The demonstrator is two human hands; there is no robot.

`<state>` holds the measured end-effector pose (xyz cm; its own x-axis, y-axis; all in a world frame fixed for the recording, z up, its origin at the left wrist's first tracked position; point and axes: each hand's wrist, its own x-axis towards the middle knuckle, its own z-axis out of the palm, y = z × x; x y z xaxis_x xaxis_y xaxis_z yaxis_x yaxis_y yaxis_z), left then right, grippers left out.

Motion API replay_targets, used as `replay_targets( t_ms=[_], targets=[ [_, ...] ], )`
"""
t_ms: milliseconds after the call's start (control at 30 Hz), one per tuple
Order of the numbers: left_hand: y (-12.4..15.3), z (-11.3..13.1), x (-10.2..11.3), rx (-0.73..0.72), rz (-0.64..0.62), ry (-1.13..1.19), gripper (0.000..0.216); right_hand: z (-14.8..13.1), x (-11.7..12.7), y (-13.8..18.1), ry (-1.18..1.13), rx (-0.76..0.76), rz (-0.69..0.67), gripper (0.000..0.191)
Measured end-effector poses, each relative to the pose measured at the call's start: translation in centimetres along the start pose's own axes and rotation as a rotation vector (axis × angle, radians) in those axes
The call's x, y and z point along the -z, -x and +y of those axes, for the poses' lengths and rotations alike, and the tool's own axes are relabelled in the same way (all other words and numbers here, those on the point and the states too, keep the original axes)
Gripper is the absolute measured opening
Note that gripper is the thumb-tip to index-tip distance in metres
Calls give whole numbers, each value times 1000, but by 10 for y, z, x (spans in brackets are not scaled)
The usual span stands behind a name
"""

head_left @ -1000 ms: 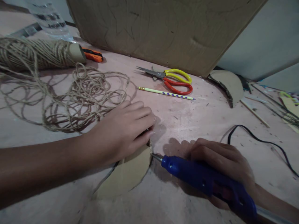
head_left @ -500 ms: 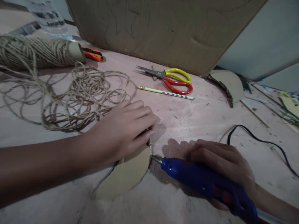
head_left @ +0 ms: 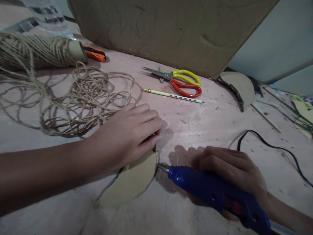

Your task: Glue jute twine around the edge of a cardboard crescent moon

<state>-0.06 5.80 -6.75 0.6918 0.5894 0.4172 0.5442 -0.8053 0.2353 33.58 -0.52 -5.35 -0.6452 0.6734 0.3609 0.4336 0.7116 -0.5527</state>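
Note:
My left hand (head_left: pixel 133 133) is closed over the upper part of a curved cardboard piece (head_left: pixel 129 182), its fingertips pinching near the right edge. A short length of twine (head_left: pixel 156 155) runs along that edge below my thumb. In my right hand (head_left: pixel 232 169) is a blue hot glue gun (head_left: pixel 195 182), its metal nozzle touching or almost touching the cardboard edge at the twine. Loose, tangled twine (head_left: pixel 90 98) lies just beyond my left wrist. What sits under my left palm is hidden.
A twine roll (head_left: pixel 49 52), an orange cutter knife (head_left: pixel 95 54) and a plastic bottle (head_left: pixel 50 19) are at the back left. Scissors (head_left: pixel 181 81) and a pencil (head_left: pixel 173 95) lie ahead, before a large cardboard panel (head_left: pixel 171 32). A black cord (head_left: pixel 274 145) curves at right.
The view has shifted very slightly. Both hands and the glue gun nozzle stay almost in the same place at the cardboard edge.

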Motion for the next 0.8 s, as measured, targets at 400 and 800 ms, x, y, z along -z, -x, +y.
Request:
replay_targets(
  t_ms=[400, 800],
  targets=[
    [-7, 4, 12, -22, -68, -4, 27, -1, 12, -9, 36, 51, -122, 13],
    [-8, 4, 14, 13, -110, 15, 26, -1, 11, -7, 8, 48, -128, 12]
  ],
)
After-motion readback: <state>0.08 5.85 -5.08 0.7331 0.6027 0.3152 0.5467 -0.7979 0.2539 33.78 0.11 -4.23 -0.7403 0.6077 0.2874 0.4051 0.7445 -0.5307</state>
